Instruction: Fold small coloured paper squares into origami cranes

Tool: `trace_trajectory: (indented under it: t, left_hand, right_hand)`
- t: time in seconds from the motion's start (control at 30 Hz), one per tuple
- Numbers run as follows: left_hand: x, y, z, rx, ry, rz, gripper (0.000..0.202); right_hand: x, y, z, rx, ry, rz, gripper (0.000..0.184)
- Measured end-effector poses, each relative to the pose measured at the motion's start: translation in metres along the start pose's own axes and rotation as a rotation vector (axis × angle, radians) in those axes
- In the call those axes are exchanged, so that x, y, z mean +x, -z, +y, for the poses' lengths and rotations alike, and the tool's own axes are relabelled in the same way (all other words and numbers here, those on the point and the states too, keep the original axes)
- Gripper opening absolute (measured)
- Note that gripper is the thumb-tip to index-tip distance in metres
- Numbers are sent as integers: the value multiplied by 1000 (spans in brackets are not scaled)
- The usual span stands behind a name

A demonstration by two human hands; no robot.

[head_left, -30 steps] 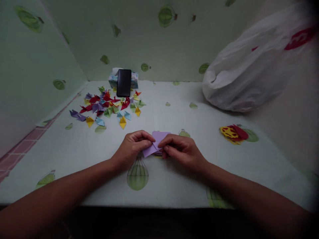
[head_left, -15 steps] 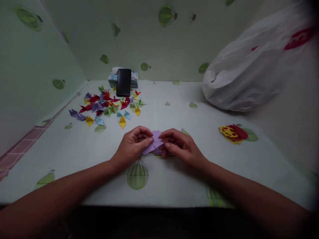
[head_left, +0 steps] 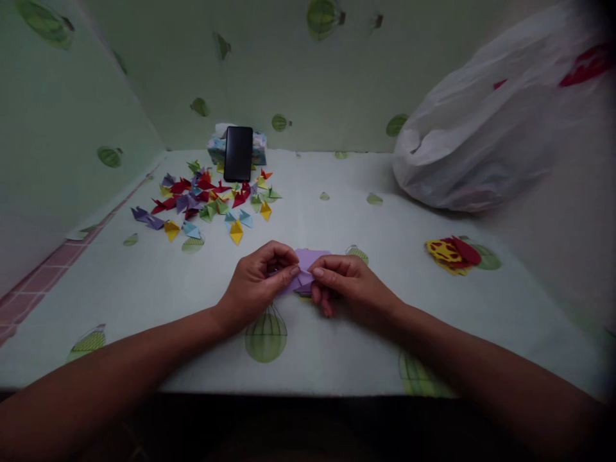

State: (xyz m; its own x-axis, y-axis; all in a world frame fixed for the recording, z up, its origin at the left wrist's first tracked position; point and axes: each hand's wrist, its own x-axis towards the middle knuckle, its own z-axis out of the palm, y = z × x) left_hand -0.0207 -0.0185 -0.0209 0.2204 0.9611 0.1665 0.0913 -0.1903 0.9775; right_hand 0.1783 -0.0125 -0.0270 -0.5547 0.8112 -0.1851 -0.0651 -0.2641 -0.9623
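My left hand and my right hand meet near the table's front middle, both pinching a small piece of purple paper that is partly folded. Fingers of both hands are curled and pressed on the paper, and most of it is hidden between them. It rests on or just above the table, over a thin stack of purple sheets.
A pile of several small folded paper pieces in mixed colours lies at the back left. A black phone leans on a tissue box. A white plastic bag fills the right. A red and yellow item lies to the right.
My fingers have drawn closer over the purple paper, folding it smaller; less of the sheet shows now. The view has tilted slightly.
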Motion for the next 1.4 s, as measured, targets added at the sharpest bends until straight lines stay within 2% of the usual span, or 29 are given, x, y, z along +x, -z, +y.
trace_trajectory:
  t: [0.4, 0.6, 0.67, 0.83, 0.93, 1.07, 1.27, 1.4]
  left_hand:
    - [0, 0, 1, 3, 7, -3, 11]
    - [1, 1, 4, -54, 213, -98, 20]
    - [1, 1, 5, -29, 242, -118, 23]
    - [0, 2, 4, 72, 200, -80, 23]
    - [1, 3, 4, 126, 151, -67, 21]
    - [1, 4, 4, 188, 90, -104, 20]
    - [0, 3, 5, 256, -10, -148, 18]
    - [-1, 3, 6, 250, 12, -154, 18]
  right_hand:
    - [0, -3, -2, -49, -1, 52, 26]
    - [-3, -5, -6, -210, 81, 94, 27]
    - [-4, -6, -7, -255, 107, 104, 26]
    - [-3, -5, -6, -272, 103, 93, 25]
    - [-2, -3, -4, -226, 73, 61, 32]
    - [-2, -2, -4, -204, 57, 43, 40]
    - [-2, -3, -4, -271, 48, 6, 36]
    - [-4, -5, -6, -312, 68, 20, 31]
